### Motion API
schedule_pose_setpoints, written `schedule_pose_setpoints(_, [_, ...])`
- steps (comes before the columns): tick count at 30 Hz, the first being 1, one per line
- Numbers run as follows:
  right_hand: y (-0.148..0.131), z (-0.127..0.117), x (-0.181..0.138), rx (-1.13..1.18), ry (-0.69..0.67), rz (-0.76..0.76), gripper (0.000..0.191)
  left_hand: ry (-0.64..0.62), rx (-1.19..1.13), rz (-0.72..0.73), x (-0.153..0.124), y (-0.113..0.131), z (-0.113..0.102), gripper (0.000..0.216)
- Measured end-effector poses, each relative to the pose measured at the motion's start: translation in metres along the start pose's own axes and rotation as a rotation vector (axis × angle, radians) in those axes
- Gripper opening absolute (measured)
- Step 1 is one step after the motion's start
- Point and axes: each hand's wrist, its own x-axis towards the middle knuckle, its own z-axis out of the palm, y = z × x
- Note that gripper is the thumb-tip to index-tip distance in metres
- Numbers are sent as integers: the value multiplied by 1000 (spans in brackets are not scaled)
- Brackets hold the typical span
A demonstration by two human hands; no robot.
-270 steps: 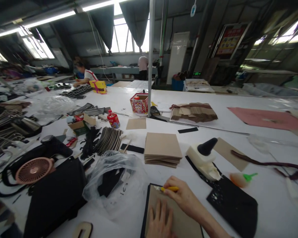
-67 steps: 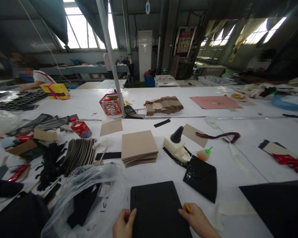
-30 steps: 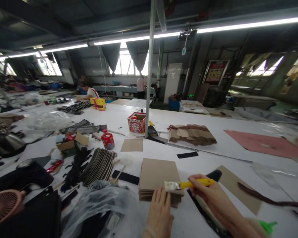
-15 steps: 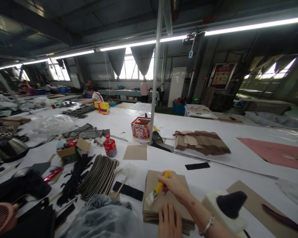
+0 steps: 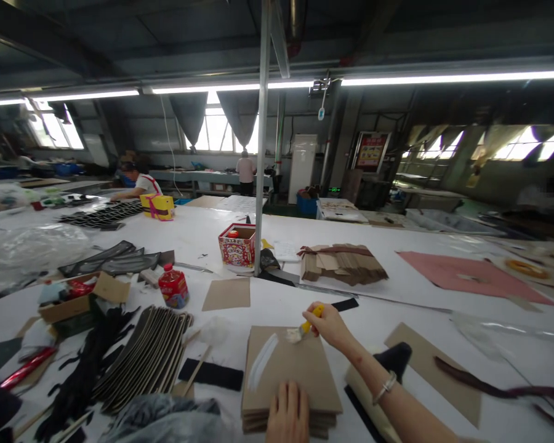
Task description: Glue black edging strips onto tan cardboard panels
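Note:
A stack of tan cardboard sheets (image 5: 300, 381) lies on the white table in front of me. My left hand (image 5: 288, 411) rests flat with fingers stretched over the stack's near edge. In my right hand (image 5: 327, 325) is a paintbrush (image 5: 307, 326) with a yellow handle, gripped between thumb and fingers. Its pale bristles touch or hover just over the upper part of the top sheet; which, I cannot tell. A wet white streak (image 5: 262, 362) curves down the left side of that sheet. Beside my right forearm stands a pale container with a black top (image 5: 392, 360), partly hidden by the arm.
Left of the stack are a black strip (image 5: 211, 374), a row of dark curved pieces (image 5: 143, 357) and a red bottle (image 5: 173, 287). A metal post (image 5: 261, 154) rises beyond, near a red box (image 5: 237, 246). Bundled brown pieces (image 5: 344, 264) lie farther right. Two co-workers are in the background.
The brush has gone from the left of the top sheet to its upper middle, and a white streak now shows there. The view has turned right; my left hand still presses the stack.

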Motion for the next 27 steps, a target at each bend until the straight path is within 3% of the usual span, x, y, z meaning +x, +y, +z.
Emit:
schedule_pose_setpoints(5, [-13, -36, -27, -147, -73, -223, 12, -123, -1, 28, 8, -2, -16, 37])
schedule_pose_setpoints(10, [-18, -31, -83, -318, -372, -382, 14, -203, 0, 21, 20, -1, -41, 36])
schedule_pose_setpoints(14, [-21, -32, -125, -353, -458, -349, 15, -294, -32, 38, 29, 0, -60, 30])
schedule_pose_setpoints(17, [-32, -52, -140, -186, -385, -264, 13, -323, -19, 50, 33, 1, -69, 26])
schedule_pose_setpoints(21, [-37, -88, -158, -20, -120, -153, 22, -305, 39, 97, 33, 4, -74, 22])
schedule_pose_setpoints(27, [-6, -119, -209, 49, 91, 18, 33, -266, 4, 183, 25, 0, -83, 27])
